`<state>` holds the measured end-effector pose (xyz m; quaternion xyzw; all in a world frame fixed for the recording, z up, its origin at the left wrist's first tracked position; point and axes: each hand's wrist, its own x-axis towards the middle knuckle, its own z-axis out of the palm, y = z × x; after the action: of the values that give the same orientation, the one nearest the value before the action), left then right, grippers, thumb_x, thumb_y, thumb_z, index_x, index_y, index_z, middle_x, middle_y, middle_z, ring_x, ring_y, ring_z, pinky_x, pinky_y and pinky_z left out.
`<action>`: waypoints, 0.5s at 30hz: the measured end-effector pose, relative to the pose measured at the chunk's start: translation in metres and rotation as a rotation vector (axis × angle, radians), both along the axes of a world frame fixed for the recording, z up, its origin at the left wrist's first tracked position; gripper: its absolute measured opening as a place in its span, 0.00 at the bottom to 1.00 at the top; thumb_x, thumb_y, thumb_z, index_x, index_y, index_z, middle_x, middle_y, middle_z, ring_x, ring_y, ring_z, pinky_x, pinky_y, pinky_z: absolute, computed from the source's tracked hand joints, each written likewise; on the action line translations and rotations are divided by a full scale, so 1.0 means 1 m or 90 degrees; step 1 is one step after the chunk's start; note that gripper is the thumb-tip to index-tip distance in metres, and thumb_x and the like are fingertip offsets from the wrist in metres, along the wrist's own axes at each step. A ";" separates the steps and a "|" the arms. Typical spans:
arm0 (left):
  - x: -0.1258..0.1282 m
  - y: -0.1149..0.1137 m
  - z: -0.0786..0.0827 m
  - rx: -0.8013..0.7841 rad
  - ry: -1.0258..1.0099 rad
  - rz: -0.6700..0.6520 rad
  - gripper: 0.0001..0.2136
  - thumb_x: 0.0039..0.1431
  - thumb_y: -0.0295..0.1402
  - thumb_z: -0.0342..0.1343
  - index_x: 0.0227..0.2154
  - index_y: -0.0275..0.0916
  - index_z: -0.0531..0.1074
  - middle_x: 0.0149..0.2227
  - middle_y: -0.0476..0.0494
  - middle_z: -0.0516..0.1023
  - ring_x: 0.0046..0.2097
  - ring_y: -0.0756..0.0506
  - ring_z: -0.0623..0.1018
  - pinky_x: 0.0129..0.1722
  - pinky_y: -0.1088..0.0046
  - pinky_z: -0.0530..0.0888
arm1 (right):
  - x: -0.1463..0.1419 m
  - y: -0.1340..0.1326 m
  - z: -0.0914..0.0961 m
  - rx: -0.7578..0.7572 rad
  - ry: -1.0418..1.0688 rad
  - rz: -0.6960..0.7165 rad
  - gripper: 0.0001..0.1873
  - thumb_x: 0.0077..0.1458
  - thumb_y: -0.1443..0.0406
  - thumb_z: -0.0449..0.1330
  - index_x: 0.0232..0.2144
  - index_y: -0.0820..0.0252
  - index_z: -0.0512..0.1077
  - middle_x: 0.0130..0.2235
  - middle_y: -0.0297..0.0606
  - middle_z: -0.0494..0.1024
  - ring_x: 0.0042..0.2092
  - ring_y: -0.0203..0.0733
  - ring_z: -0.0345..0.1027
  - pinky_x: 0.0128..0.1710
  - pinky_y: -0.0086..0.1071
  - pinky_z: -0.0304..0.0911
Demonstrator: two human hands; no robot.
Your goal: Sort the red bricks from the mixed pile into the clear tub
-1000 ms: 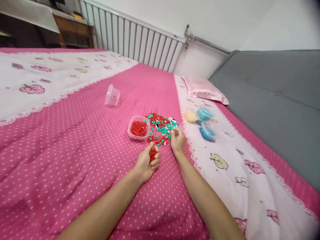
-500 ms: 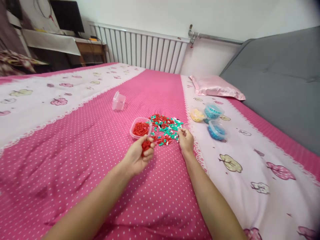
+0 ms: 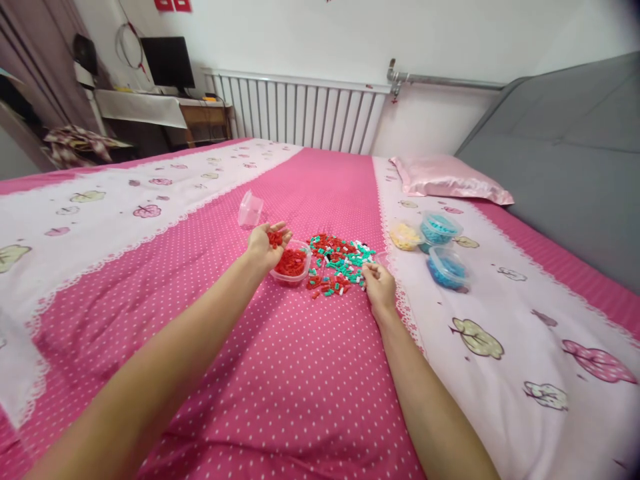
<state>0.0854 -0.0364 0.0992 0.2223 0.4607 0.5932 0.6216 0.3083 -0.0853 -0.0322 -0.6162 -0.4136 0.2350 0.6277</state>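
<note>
My left hand (image 3: 269,244) is palm up and cupped around a handful of small red plastic pieces (image 3: 275,239). It hovers at the far left side of a clear tub (image 3: 306,267) filled with more red pieces (image 3: 291,262). Right of that tub lies a mixed pile of red, green and white pieces (image 3: 345,259), spread loose on the bedspread. At the pile's right edge my right hand (image 3: 379,283) has thumb and fingers pinched together. Whatever is between those fingertips is too small to make out.
An empty clear tub (image 3: 251,209) rests on its side behind the left hand. To the right are tubs of yellow pieces (image 3: 405,236), light blue pieces (image 3: 439,228) and darker blue pieces (image 3: 447,268). A pink pillow (image 3: 450,179) lies farther back, by the grey headboard (image 3: 565,140).
My left hand has moved from the tub's near side to its far left side, turning up and loosening around the red pieces. My right hand stays by the pile. The view has shifted.
</note>
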 end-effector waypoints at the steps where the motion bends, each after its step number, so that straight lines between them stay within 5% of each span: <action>1: 0.001 0.003 -0.002 0.010 0.019 -0.002 0.16 0.61 0.29 0.36 0.31 0.34 0.69 0.24 0.43 0.71 0.26 0.52 0.72 0.29 0.79 0.71 | 0.000 0.000 0.000 0.000 0.000 0.001 0.20 0.42 0.52 0.57 0.30 0.64 0.72 0.24 0.35 0.74 0.26 0.38 0.65 0.28 0.30 0.59; 7: 0.001 0.013 -0.014 0.088 0.188 -0.017 0.19 0.62 0.36 0.36 0.29 0.35 0.72 0.32 0.39 0.76 0.37 0.49 0.74 0.40 0.75 0.69 | -0.002 -0.003 0.004 -0.012 0.038 0.020 0.19 0.42 0.54 0.57 0.32 0.64 0.71 0.24 0.33 0.72 0.23 0.35 0.60 0.23 0.28 0.56; 15: -0.029 0.009 -0.013 0.215 0.497 -0.099 0.26 0.62 0.46 0.31 0.45 0.37 0.71 0.49 0.35 0.73 0.53 0.43 0.70 0.54 0.62 0.62 | -0.002 -0.004 0.004 -0.021 0.061 0.030 0.20 0.41 0.54 0.58 0.32 0.64 0.71 0.24 0.33 0.71 0.22 0.34 0.58 0.22 0.28 0.55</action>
<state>0.0563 -0.0279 0.0863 0.5629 0.5393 0.4833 0.3984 0.3058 -0.0890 -0.0279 -0.6046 -0.3936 0.2857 0.6308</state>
